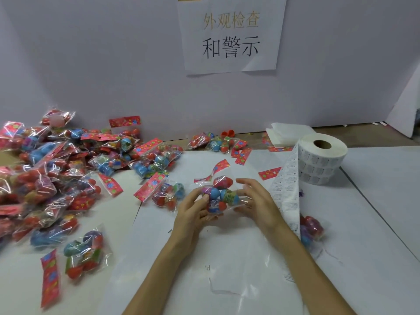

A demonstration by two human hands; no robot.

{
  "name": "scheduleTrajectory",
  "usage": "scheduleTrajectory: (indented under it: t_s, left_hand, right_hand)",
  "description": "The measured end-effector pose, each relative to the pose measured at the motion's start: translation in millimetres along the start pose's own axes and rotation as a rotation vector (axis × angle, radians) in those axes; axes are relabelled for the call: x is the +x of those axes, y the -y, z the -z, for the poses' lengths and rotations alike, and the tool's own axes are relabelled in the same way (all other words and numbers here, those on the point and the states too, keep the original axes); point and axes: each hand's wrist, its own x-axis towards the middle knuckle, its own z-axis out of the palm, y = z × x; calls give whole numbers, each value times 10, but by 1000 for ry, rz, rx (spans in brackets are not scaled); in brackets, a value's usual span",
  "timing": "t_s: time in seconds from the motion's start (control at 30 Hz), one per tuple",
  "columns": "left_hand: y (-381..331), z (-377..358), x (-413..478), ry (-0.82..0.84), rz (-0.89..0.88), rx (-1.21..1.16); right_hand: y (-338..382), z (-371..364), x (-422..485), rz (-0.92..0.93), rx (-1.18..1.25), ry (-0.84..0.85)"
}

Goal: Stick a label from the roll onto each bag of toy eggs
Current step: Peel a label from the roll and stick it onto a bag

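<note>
A clear bag of toy eggs [219, 194] with a red header card is held above the middle of the table. My left hand [193, 209] grips its left side, thumb on the eggs. My right hand [255, 201] holds the bag's right side with curled fingers. The white label roll [322, 160] stands at the right, and a long strip of labels [287, 194] trails from it down past my right wrist. Whether a label sits on the held bag is unclear.
A big pile of egg bags [50, 169] covers the left of the table. More bags lie near the back wall [216, 142] and one lies by my right forearm [311, 228]. White paper sheets [227, 280] cover the table. Folded white paper [288, 133] lies behind the roll.
</note>
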Motion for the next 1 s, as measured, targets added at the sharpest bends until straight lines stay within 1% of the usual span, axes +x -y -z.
scheduleTrajectory:
  t_s: [0.13, 0.3, 0.43, 0.5, 0.57, 0.6, 0.63, 0.67, 0.73, 0.8, 0.83, 0.87, 0.9, 1.0]
  left_hand:
    - [22, -15, -17, 9, -33, 52]
    - [41, -13, -4, -22, -61, 99]
    - [75, 8, 7, 14, -112, 155]
    - [103, 18, 31, -26, -138, 170]
    - [117, 28, 57, -111, -145, 131]
    - [121, 37, 66, -121, -150, 123]
    - [126, 39, 73, -98, -157, 137]
    - [135, 40, 75, -47, -163, 164]
    - [158, 34, 81, 43, -176, 223]
    - [167, 36, 94, 12, -164, 213]
    - [164, 42, 96, -26, -149, 193]
    - [160, 44, 100, -56, -134, 176]
    - [160, 51, 102, -69, -123, 172]
    - [141, 58, 100, -66, -96, 174]
  right_hand:
    - [-19, -15, -21, 31, -94, 66]
    - [-39, 15, 1, 78, -81, 48]
    - [-39, -9, 0, 112, -64, 35]
    - [-66, -31, 2, 158, -23, -71]
    - [-87, -50, 6, 239, -26, -277]
    - [-98, -54, 7, 294, -60, -355]
    - [-108, -63, 0, 349, -105, -378]
    - [-118, -81, -15, 397, -152, -342]
    - [-142, -146, -61, 454, -262, -164]
    - [-160, -218, -112, 445, -359, 24]
    - [-160, -238, -123, 428, -366, 85]
    - [-145, -247, -125, 426, -351, 103]
    - [-131, -243, -125, 443, -328, 83]
    - [-88, -207, -118, 549, -312, -105]
